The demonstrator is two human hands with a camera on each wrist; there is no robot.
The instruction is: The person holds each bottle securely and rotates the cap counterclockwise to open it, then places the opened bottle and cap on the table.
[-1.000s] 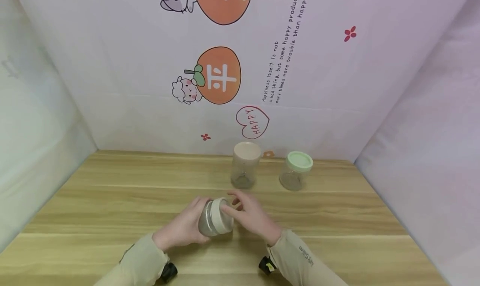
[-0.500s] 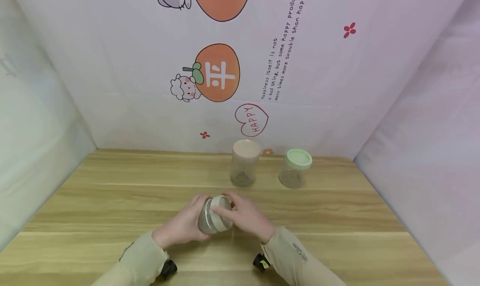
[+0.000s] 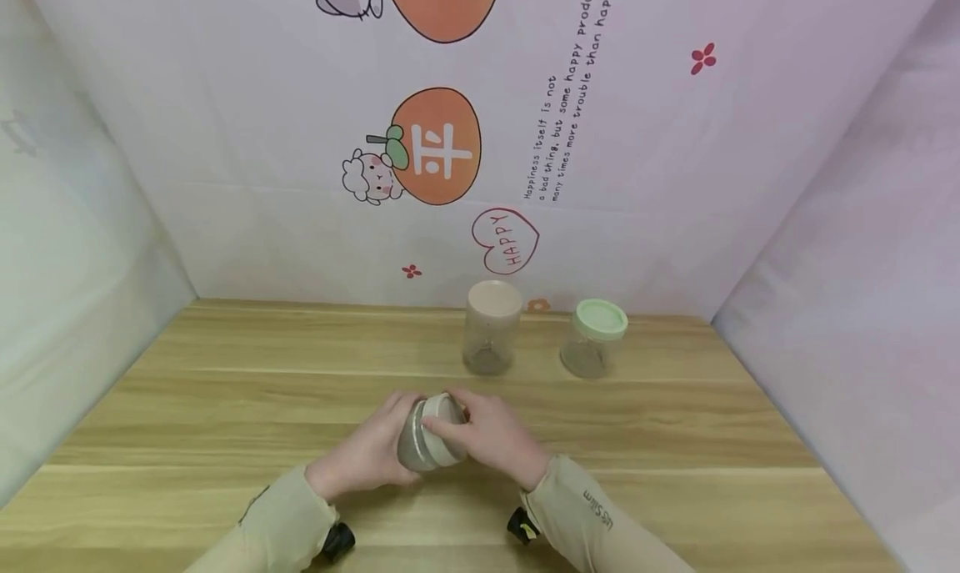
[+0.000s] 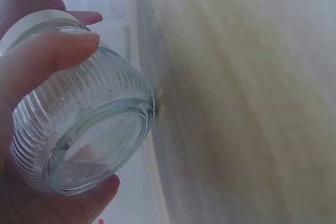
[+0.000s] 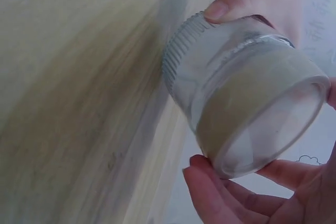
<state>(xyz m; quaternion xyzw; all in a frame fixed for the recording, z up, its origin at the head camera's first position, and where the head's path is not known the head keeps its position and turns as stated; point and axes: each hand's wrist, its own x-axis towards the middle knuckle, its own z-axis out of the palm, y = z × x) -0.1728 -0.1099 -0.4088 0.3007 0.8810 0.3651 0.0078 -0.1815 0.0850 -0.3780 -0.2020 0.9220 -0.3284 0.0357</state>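
Note:
A ribbed glass jar point(image 4: 79, 93) with a whitish lid point(image 5: 236, 98) is tilted on its side in the air, its lid end towards the right. My left hand point(image 3: 367, 454) grips the glass body, thumb on one side and fingers round the other. On the lid's rim are the thumb and fingers of my right hand point(image 3: 501, 439), holding it from the right. Through the glass base in the left wrist view, no filling shows inside the jar.
Behind the hands stand a tall clear jar with a beige lid point(image 3: 495, 299) and a shorter jar with a green lid point(image 3: 600, 319). A printed white cloth point(image 3: 622, 248) rises at the back of the wooden table point(image 3: 262, 373), with pale cloth at both sides.
My right hand has moved left onto the lid, its fingers closing round the rim. The left hand and the jar have stayed nearly in place.

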